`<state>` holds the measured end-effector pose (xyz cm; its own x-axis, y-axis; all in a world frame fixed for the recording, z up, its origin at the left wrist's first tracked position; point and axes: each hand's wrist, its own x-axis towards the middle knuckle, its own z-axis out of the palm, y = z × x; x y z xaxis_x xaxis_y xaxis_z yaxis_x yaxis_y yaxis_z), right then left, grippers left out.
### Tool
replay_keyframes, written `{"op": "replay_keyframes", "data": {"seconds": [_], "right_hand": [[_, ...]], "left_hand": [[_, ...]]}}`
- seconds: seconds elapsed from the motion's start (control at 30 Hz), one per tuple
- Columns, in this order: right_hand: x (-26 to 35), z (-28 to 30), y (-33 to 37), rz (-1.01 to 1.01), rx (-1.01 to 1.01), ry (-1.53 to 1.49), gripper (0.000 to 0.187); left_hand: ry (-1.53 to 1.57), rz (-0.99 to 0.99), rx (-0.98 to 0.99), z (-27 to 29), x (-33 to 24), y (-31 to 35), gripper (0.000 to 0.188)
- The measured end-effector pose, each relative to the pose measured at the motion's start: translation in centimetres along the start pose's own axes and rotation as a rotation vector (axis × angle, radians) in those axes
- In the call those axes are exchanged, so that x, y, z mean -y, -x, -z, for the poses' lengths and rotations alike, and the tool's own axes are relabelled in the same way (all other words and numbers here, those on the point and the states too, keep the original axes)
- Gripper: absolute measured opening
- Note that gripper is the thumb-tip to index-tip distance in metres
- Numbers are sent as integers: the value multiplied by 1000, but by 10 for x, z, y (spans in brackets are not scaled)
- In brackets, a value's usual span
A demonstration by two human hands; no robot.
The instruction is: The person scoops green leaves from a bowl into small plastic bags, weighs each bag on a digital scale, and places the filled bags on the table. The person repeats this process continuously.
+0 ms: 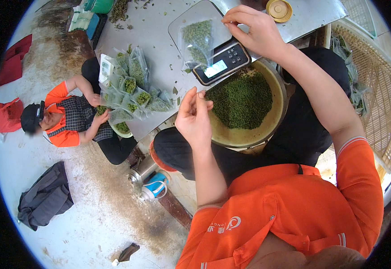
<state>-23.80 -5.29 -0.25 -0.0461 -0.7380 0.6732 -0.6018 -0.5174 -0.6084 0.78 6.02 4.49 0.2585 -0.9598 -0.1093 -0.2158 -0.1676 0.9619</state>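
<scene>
My left hand [193,114] hovers over the near edge of the grey table [155,36], fingertips pinched together beside a round metal bowl [274,119] full of small green peppercorns [242,101] on my lap. My right hand [253,29] reaches over a digital scale [222,62]; its fingers touch the top edge of a clear plastic bag [196,42] of green peppercorns lying on the scale's plate. Whether the left fingers hold a few grains is too small to see.
Several filled clear bags [132,87] lie piled at the table's left edge, where a seated person in an orange vest [65,119] handles them. A woven basket [381,85] stands at my right. A flask [153,186] and dark clothing [45,197] lie on the floor. A yellow lid [279,10] rests on the table.
</scene>
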Motion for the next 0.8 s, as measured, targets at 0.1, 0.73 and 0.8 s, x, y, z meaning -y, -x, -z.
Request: {"op": "replay_keyframes", "data": {"seconds": [0.1, 0.73, 0.8], "right_hand": [[2, 1, 0, 1, -20, 8, 12], [14, 14, -8, -33, 14, -14, 9], [14, 11, -7, -29, 8, 5, 8]], "left_hand": [[-26, 8, 14, 10, 3, 10, 24], [-107, 74, 183, 5, 50, 15, 24], [-578, -50, 318, 0, 104, 8, 26]]}}
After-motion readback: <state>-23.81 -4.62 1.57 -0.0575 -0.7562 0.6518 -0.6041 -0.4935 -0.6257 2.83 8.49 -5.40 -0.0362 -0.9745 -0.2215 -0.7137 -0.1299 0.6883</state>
